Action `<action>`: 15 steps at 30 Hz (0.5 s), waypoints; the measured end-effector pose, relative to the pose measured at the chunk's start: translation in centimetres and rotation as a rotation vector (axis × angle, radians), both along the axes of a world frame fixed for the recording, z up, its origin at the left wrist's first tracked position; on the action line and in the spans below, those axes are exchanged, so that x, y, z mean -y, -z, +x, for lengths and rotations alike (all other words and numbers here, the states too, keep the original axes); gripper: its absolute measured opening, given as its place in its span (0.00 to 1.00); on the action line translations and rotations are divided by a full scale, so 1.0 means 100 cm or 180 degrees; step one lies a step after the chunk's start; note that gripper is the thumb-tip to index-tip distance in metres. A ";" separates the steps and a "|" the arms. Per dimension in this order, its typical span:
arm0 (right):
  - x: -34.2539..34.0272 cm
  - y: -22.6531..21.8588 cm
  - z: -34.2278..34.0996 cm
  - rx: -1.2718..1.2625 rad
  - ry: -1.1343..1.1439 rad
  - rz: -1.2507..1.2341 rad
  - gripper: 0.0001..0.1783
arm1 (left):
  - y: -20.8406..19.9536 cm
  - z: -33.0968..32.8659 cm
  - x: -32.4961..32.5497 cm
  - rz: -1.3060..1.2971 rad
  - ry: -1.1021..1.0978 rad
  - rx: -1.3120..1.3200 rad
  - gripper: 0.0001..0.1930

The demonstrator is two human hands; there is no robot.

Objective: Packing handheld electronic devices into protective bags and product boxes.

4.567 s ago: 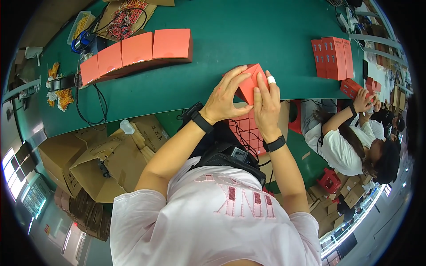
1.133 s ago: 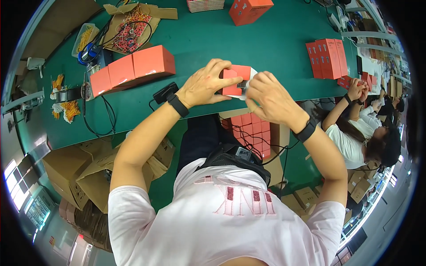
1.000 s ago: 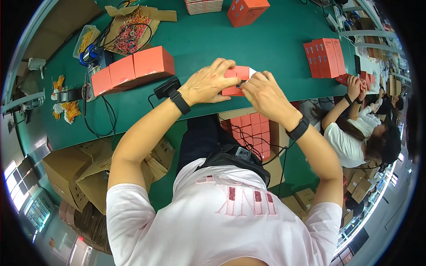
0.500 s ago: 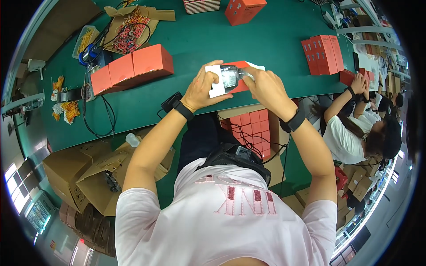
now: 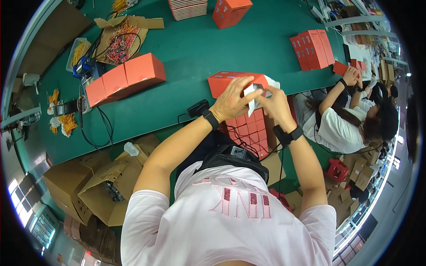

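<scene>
An orange-red carton point(image 5: 225, 79) lies on its side at the near edge of the green table, its white-lined end turned to the right. My left hand point(image 5: 233, 98) grips this carton near that end, fingers over its top and thumb at the white flap point(image 5: 251, 106). At the same end, my right hand point(image 5: 277, 105) has its thumb and fingers closed at the carton's opening, by the flaps. Something dark shows in the opening between my hands; what it is I cannot make out.
A row of orange boxes point(image 5: 144, 72) stands to the left, near a cardboard tray of wired parts point(image 5: 120, 44). More orange cartons point(image 5: 310, 51) stand at the right and far side. Below the table edge is a large box of small orange boxes point(image 5: 248, 133). A co-worker point(image 5: 341, 126) sits at right.
The carton has turned so its open end faces right. My left hand has moved right onto it, and my right hand has dropped to its flaps. The clear-wrapped dark item is mostly out of sight.
</scene>
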State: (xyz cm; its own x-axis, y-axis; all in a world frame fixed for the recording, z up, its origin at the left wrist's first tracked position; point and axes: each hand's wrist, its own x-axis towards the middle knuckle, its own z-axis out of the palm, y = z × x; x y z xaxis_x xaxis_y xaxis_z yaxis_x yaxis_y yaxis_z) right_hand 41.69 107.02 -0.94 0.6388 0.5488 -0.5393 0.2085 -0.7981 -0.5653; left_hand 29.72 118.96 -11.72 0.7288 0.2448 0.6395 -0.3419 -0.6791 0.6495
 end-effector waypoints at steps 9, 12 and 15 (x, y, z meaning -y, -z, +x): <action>0.063 0.029 -0.012 0.3269 -0.1426 0.0835 0.12 | -0.006 0.022 0.008 0.0141 0.0101 -0.0252 0.30; 0.062 0.045 -0.003 0.2350 -0.0823 0.1035 0.14 | -0.010 0.026 0.001 -0.0097 0.0199 -0.0205 0.28; 0.046 0.044 0.010 0.1387 -0.0166 0.0865 0.21 | -0.015 0.030 0.011 0.0122 0.0268 -0.0397 0.25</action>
